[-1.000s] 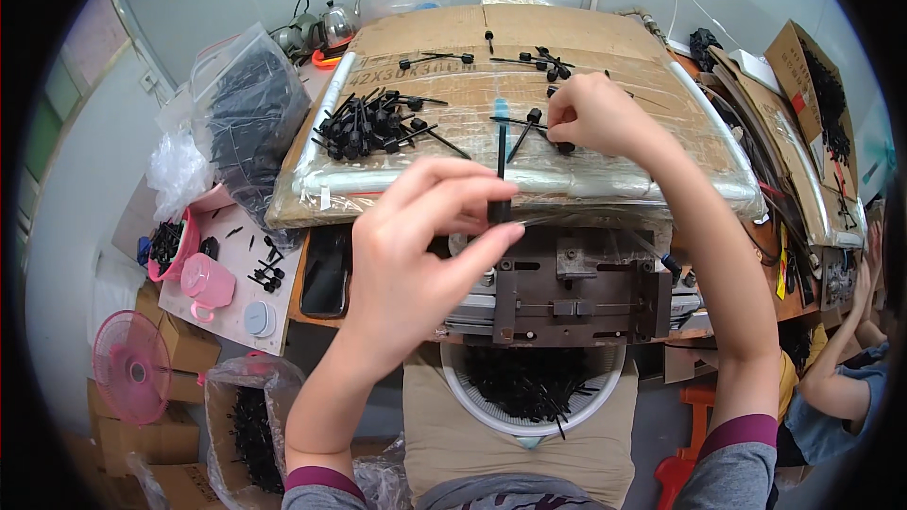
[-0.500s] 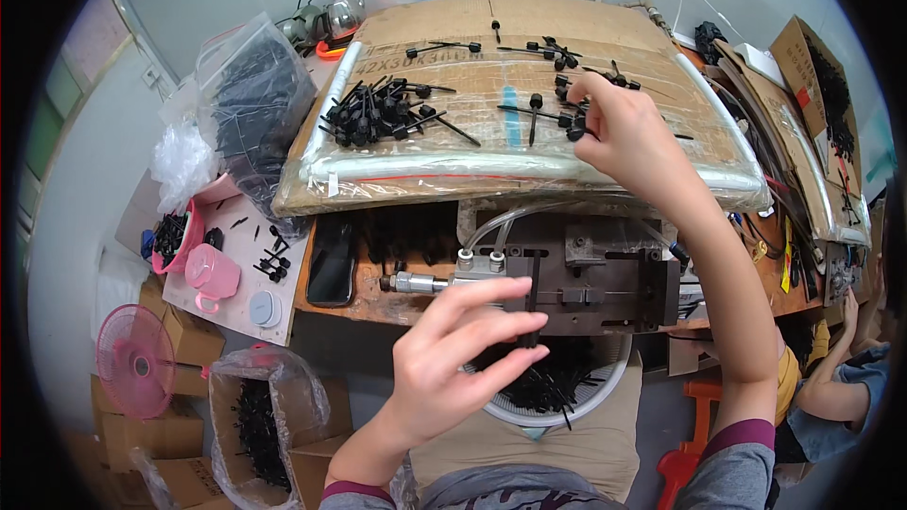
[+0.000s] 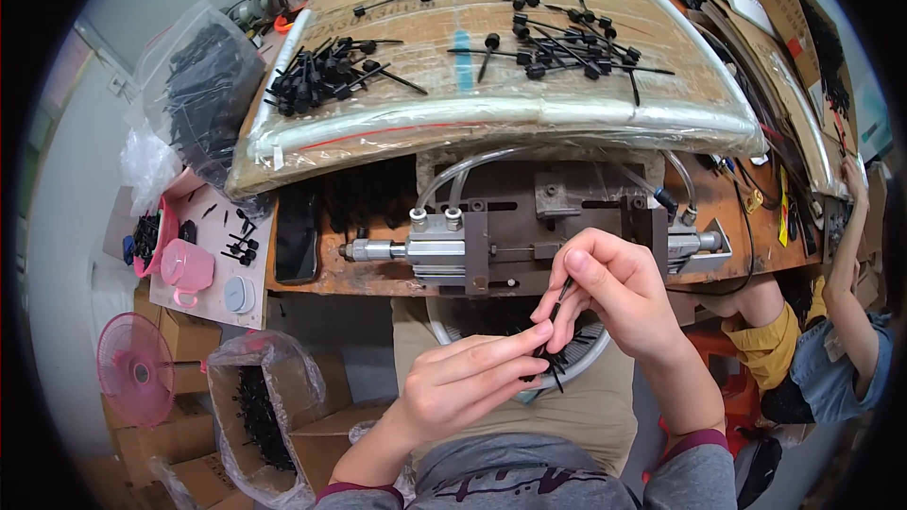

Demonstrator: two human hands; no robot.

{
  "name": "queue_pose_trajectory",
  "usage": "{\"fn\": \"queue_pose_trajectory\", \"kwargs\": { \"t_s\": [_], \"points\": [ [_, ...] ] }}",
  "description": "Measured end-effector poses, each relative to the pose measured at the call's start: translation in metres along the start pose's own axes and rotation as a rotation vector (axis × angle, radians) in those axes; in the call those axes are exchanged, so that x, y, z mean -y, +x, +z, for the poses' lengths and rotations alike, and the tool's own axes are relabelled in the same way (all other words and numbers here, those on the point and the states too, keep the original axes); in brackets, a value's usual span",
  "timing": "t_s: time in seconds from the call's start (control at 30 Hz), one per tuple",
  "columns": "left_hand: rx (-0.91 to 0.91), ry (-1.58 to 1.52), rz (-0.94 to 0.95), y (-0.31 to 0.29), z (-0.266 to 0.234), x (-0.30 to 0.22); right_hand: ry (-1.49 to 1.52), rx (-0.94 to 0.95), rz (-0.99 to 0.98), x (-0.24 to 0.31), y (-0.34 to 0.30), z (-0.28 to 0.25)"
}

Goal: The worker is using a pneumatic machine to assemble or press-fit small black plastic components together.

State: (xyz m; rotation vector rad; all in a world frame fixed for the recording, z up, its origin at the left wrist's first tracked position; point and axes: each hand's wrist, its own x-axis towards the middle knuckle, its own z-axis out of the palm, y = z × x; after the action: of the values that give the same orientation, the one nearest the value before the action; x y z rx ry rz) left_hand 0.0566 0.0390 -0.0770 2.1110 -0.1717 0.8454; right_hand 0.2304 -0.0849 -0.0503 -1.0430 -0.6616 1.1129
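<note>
- Two bare hands meet in front of a seated person's lap, just past the near edge of the wooden desk [image 3: 383,276].
- The left hand [image 3: 477,380] reaches in with its fingers extended, its grip closed on the lower end of a slim black piece [image 3: 557,306].
- The right hand [image 3: 612,295] pinches the upper end of the same piece, thumb and fingertips together; fingers cover parts of it, so whether it is one piece or two joined cannot be told.
- The slim black piece slants between both hands, above a white basket [image 3: 597,351] of black parts at the lap.
- Behind the hands, a dark metal fixture [image 3: 501,215] with clear hoses [image 3: 470,164] sits on the desk.
- Above the fixture, a film-wrapped cardboard panel [image 3: 397,128] bears a dense left pile [image 3: 326,76] of black knobbed rods and a looser right cluster [image 3: 578,45].
- At left, a dark phone [image 3: 298,241] lies near a pink mug [image 3: 186,267] and a round pale container [image 3: 239,295].
- Lower left, a pink fan [image 3: 139,370] stands beside a plastic-lined box [image 3: 312,382] holding black parts.
- At far right, a co-worker in a blue top [image 3: 844,359] raises an arm.
</note>
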Motion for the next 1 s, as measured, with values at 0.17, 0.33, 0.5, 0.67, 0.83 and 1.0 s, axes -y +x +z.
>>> {"fn": "queue_pose_trajectory", "kwargs": {
  "t_s": [0.17, 0.33, 0.5, 0.67, 0.83, 1.0],
  "points": [
    [0.041, -0.036, 0.018, -0.003, 0.002, -0.001, -0.034, -0.008, -0.031, -0.006, -0.006, -0.003],
    [0.034, 0.023, 0.015, -0.002, 0.005, -0.003, -0.143, -0.046, -0.074, -0.008, -0.010, 0.000],
    [0.052, 0.030, 0.022, -0.004, 0.003, -0.003, -0.350, -0.044, -0.167, -0.006, -0.012, 0.002],
    [0.064, 0.017, 0.019, -0.004, 0.002, -0.002, -0.355, -0.027, -0.158, -0.010, -0.017, 0.006],
    [0.086, 0.013, 0.011, -0.006, 0.004, 0.000, -0.336, -0.015, -0.118, -0.012, -0.019, 0.001],
    [0.091, -0.009, 0.000, -0.006, 0.006, 0.000, -0.328, -0.005, -0.106, -0.014, -0.021, -0.002]
  ]
}}
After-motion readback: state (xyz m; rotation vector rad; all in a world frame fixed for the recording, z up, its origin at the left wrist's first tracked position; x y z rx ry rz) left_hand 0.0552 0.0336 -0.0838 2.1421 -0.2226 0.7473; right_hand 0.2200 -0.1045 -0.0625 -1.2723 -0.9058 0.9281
